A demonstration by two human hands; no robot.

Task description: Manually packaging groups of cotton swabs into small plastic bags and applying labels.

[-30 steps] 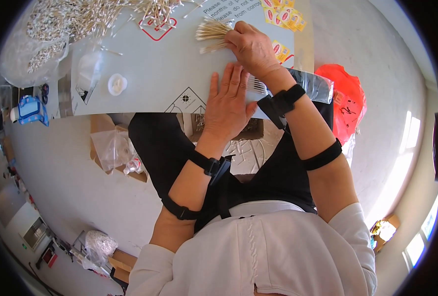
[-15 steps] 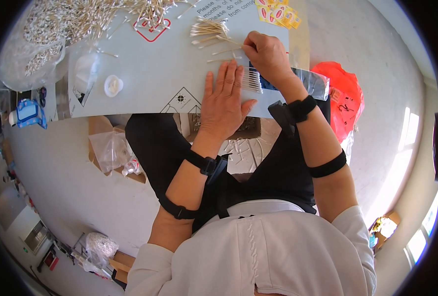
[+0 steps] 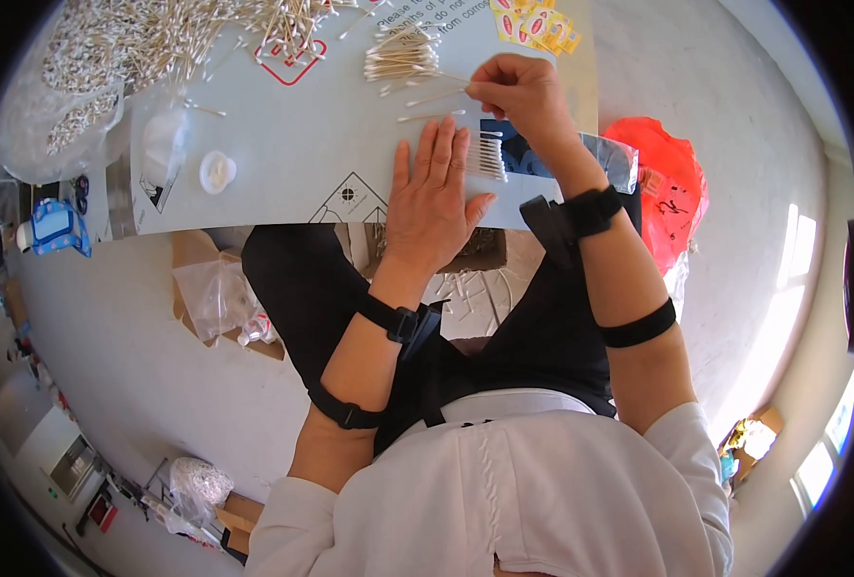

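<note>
My left hand lies flat on the table, fingers stretched out and the fingertips over the left part of a neat row of cotton swabs. Just beyond it, my right hand is closed in a pinch on the end of a single cotton swab, whose other end points left toward a loose heap of swabs. Two separate swabs lie between the heap and the row. A dark blue patch shows under my right wrist, beside the row.
A large mound of cotton swabs and a clear plastic bag fill the far left. Nearer stands a small white round dish. Yellow packets or stickers lie at the far right; a red bag hangs beyond the table's right side.
My right hand has shifted slightly away from me, still pinching the swab. My left hand stays flat in nearly the same place.
</note>
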